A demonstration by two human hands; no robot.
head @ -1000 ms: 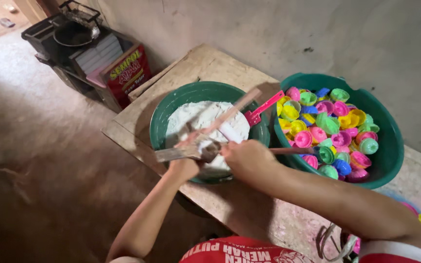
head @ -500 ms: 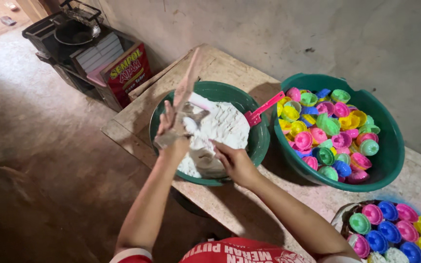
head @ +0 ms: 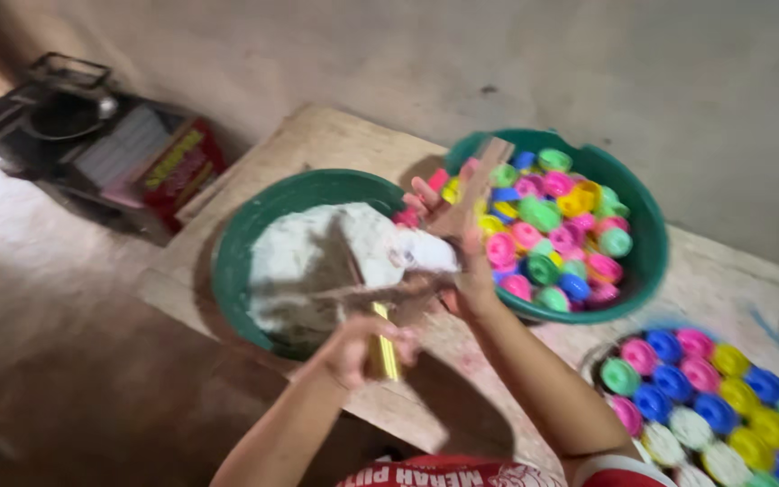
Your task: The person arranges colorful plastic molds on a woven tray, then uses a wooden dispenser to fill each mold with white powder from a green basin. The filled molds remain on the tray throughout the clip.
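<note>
From the head view, at centre frame, the left hand (head: 358,347) is closed around a yellow stick (head: 383,347) beside the green basin (head: 236,261) of white dough (head: 304,257). The right hand (head: 462,261) grips a wooden paddle (head: 475,185) and a white lump (head: 426,252); motion blurs its fingers.

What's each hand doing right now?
Left hand: closed on a yellow-handled tool.
Right hand: gripping a wooden stick, dough on it.

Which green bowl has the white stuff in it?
The left green bowl, under the hands, holds white dough. The other green bowl on its right is full of colourful little cups.
</note>
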